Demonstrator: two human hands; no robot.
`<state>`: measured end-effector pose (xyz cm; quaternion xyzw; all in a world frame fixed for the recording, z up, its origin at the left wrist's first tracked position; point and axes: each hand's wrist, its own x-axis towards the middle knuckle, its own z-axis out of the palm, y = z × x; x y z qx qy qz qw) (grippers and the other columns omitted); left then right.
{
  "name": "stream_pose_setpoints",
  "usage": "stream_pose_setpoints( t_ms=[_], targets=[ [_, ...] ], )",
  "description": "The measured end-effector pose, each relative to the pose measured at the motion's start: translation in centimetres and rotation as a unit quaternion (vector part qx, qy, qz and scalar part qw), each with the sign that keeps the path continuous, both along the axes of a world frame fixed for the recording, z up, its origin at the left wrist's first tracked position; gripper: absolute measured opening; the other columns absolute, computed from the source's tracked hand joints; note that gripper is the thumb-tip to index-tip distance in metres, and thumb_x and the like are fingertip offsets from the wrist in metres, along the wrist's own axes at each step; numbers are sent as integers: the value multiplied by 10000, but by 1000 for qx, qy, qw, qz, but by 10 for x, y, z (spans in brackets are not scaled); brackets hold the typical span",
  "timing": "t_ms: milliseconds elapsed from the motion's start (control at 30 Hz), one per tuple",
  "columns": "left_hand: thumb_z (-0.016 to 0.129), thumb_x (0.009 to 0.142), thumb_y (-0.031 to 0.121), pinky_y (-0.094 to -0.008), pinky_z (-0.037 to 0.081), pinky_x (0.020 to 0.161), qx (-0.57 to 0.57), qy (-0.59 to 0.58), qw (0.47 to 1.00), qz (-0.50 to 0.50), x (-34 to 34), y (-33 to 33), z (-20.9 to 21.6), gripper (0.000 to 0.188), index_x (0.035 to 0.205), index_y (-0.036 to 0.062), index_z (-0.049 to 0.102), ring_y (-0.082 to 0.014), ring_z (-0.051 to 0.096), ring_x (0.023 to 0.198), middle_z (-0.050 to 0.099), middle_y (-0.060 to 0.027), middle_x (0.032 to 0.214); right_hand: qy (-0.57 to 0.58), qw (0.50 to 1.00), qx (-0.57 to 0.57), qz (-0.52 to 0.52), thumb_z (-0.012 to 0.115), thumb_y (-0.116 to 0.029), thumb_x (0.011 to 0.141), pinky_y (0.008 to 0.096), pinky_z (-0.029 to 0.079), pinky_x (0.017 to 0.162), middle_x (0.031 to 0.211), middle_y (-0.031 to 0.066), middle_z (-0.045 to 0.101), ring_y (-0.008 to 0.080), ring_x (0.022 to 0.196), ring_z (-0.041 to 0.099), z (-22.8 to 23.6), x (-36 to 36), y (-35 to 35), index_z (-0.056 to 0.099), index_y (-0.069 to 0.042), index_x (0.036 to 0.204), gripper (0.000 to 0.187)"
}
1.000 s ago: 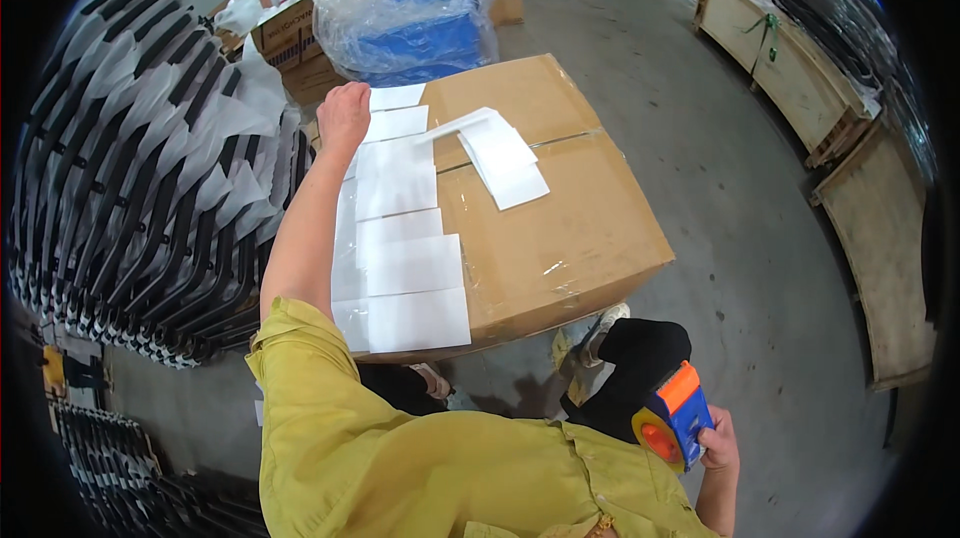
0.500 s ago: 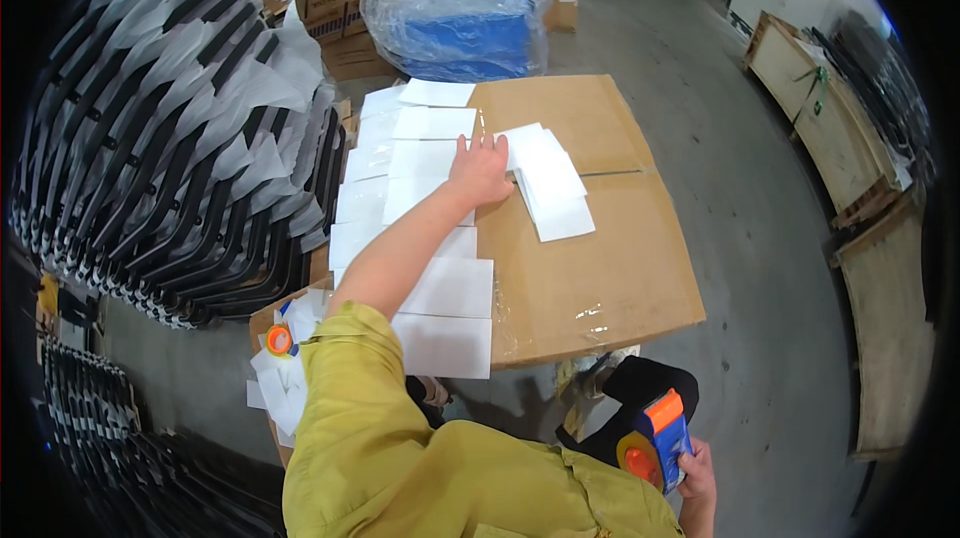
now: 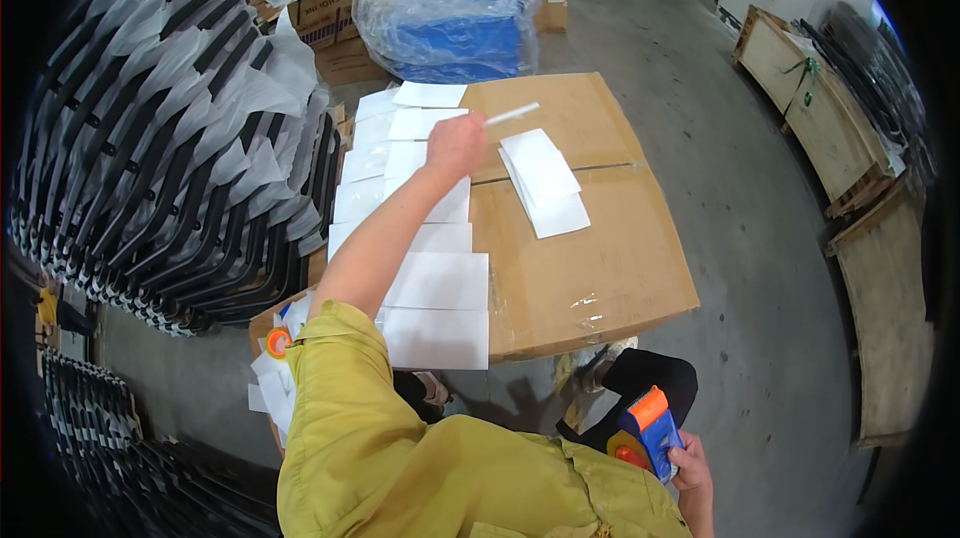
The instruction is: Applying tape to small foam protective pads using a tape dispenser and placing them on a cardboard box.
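Observation:
My left hand [image 3: 457,148] is closed on a white paper card [image 3: 514,115], lifted off the cardboard box and seen nearly edge-on. Just right of that hand, a small pile of white cards [image 3: 545,183] lies fanned on the brown cardboard box [image 3: 600,258]. Rows of overlapping white cards [image 3: 437,281] cover the box's left side, under my left forearm. Down at the lower right, my right hand [image 3: 690,463] grips a blue and orange tape dispenser [image 3: 653,430] beside my knee, away from the box.
Stacked black metal frames [image 3: 180,168] with white wrapping stand close on the left. A lower carton [image 3: 262,323] there holds papers and an orange tape roll [image 3: 278,342]. Behind the box sits a plastic-wrapped blue bundle [image 3: 465,43]. Wooden crates [image 3: 810,103] line the right.
My left hand has picked a card off the top of the pile and drawn it up and to the left. My right hand still holds the tape dispenser.

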<state>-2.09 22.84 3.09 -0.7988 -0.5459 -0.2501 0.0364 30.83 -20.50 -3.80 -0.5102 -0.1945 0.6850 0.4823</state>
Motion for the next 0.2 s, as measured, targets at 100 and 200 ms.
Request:
stream_pose_setpoints(
  t_ms=[100, 200],
  targets=[
    [490, 734, 155, -403, 466, 679, 15, -130, 991, -12, -17, 3, 21, 198, 863, 45, 593, -350, 582, 737, 609, -179, 783, 3, 1000, 2, 21, 727, -256, 642, 236, 489, 680, 860, 98, 634, 133, 712, 609, 2, -3, -2, 555, 86, 981, 512],
    [592, 727, 207, -357, 465, 763, -68, -401, 913, -39, -34, 13, 39, 308, 993, 51, 596, -251, 617, 817, 640, -140, 889, 22, 999, 37, 24, 718, -257, 663, 237, 486, 703, 877, 97, 633, 138, 737, 610, 1, -6, -6, 541, 89, 1009, 520]
  ],
)
